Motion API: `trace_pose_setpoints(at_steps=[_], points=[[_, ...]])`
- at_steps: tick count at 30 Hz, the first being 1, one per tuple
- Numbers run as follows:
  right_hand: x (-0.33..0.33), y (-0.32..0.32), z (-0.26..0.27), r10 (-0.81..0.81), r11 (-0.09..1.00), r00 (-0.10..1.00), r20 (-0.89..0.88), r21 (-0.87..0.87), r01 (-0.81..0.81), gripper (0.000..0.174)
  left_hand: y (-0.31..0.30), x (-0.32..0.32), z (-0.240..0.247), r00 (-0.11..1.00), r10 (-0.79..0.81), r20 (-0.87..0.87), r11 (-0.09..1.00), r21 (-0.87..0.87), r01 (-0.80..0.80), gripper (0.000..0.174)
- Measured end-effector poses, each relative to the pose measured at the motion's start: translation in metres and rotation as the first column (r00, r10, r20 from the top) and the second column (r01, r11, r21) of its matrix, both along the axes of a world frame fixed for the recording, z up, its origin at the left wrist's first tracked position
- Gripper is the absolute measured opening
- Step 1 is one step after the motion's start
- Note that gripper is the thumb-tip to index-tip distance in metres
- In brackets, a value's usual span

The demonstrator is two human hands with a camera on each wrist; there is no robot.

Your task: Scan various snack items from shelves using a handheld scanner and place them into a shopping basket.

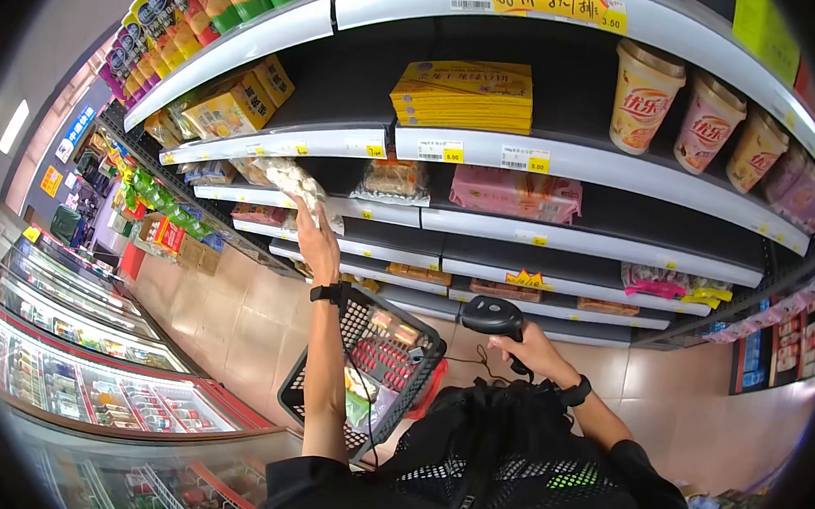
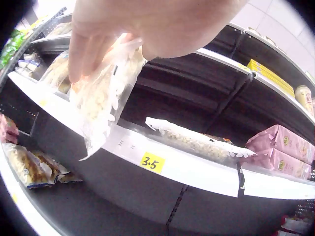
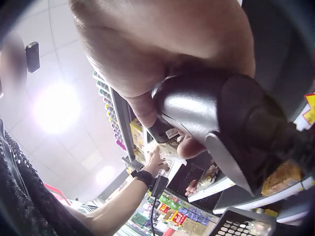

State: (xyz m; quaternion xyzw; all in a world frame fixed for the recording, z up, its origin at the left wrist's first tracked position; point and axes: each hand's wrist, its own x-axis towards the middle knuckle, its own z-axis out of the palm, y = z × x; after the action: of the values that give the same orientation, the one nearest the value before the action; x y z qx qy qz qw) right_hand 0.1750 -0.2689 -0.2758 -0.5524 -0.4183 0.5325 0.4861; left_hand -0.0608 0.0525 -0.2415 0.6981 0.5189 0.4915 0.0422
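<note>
My left hand (image 1: 317, 241) reaches to the middle shelf at the left. It pinches a clear plastic packet of pale pieces (image 2: 101, 93) by its upper end, and the packet hangs in front of the shelf edge. A similar flat packet (image 2: 197, 140) lies on that shelf beside a 3.5 price label (image 2: 152, 162). My right hand (image 1: 543, 353) grips a black handheld barcode scanner (image 1: 492, 316), held over the floor in front of the lower shelves. In the right wrist view the fingers wrap around the scanner's dark body (image 3: 192, 103).
A dark shopping basket (image 1: 434, 349) with several packaged goods stands between my arms. Above are yellow boxes (image 1: 462, 95) and paper cups (image 1: 643, 96); pink packs (image 1: 514, 194) lie lower. Glass-topped freezers (image 1: 93, 357) line the left. A thin cable (image 1: 362, 382) crosses the basket.
</note>
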Motion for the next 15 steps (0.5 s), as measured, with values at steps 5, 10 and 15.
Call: trace_pose_setpoints(at_steps=[5,10,15], points=[[-0.004,0.000,-0.012,0.041,0.999,0.999,-0.002,0.007,-0.041,0.022,-0.004,0.010,0.003,0.997,-0.004,-0.082,0.995,0.096,0.012,0.055],[-0.010,0.004,-0.025,0.060,0.998,0.997,-0.044,0.009,-0.060,0.022,0.007,0.035,-0.010,0.986,0.155,-0.066,0.960,0.245,-0.135,0.057],[-0.011,0.001,-0.031,0.042,0.999,0.999,-0.019,-0.007,-0.042,0.019,-0.007,0.072,-0.020,0.977,0.188,0.104,0.965,0.168,-0.204,0.076]])
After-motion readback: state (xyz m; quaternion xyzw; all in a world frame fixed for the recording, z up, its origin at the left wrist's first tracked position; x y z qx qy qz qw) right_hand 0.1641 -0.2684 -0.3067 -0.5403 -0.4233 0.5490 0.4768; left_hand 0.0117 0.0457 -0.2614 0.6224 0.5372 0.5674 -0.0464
